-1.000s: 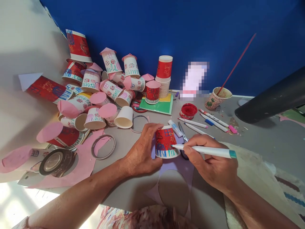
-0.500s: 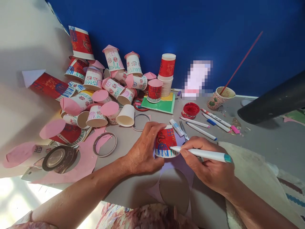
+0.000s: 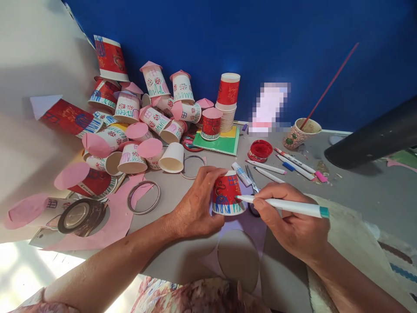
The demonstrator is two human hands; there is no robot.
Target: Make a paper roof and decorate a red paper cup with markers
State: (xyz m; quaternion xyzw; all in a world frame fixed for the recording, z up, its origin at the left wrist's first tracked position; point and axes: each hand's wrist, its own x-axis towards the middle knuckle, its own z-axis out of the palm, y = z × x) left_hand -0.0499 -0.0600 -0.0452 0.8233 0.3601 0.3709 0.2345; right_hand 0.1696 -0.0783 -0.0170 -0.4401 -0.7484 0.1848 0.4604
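My left hand holds a red and white paper cup upside down, its wide rim toward me. Blue strokes, a blue window and some green marks show on the cup. Between the thumb and fingers of my right hand is a white marker with a green end, its tip at the right part of the cup's red band. Scissors and a small white tube lie just behind the cup. Under it is purple paper with a round hole.
Decorated cups with pink paper roofs are piled at the left. Tape rolls lie near pink paper. Stacked cups stand at the back by green paper. A red tub, several markers and a patterned cup are at the right.
My right hand has moved right with the marker, whose tip is now higher and farther right on the cup. More green shows near the cup's lower right. My left hand keeps its hold.
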